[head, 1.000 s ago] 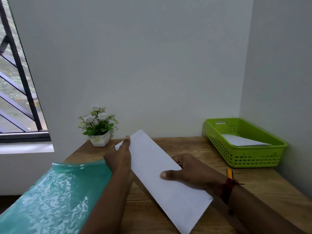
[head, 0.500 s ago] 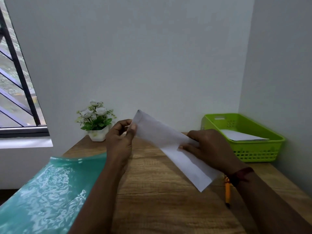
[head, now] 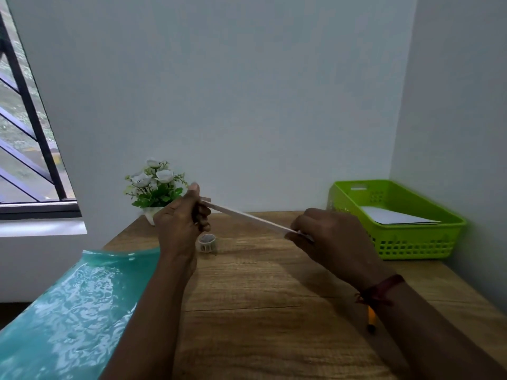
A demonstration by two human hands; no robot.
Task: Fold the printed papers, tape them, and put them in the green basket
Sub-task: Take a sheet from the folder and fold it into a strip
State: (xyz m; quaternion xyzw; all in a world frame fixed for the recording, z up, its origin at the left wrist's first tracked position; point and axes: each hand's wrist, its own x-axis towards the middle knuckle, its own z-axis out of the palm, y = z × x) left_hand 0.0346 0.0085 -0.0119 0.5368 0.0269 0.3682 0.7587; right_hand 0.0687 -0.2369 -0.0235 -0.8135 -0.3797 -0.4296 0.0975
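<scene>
Both hands hold the paper (head: pixel 247 216) in the air above the table (head: pixel 260 297), one at each end. It shows almost edge-on, a thin white strip slanting from the left hand (head: pixel 181 223) down to the right hand (head: pixel 332 239). The left hand pinches the far, higher end between thumb and curled fingers. The right hand pinches the near, lower end, with its back toward the camera, so most of its fingertips are hidden. The paper touches nothing but the two hands.

The tape (head: pixel 207 242), a small clear roll, sits on the table just below the left hand, toward its right side, under the higher end of the paper. Neither hand touches it.

To the right of the right hand, well apart from it, the green basket (head: pixel 411 242) stands on the table in the corner of the walls. A white sheet (head: pixel 395 216) lies flat inside it.

A dark band (head: pixel 381 292) circles the right wrist. A yellow pen (head: pixel 371 319) with a dark tip lies on the table under that wrist, mostly hidden by it.

Just behind the left hand, by the wall, a small white pot holds white flowers (head: pixel 155 187). Left of the left forearm a glossy teal cover (head: pixel 68 311) lies over the table's left edge. Further left of it is a window (head: pixel 24 160) with dark bars.
</scene>
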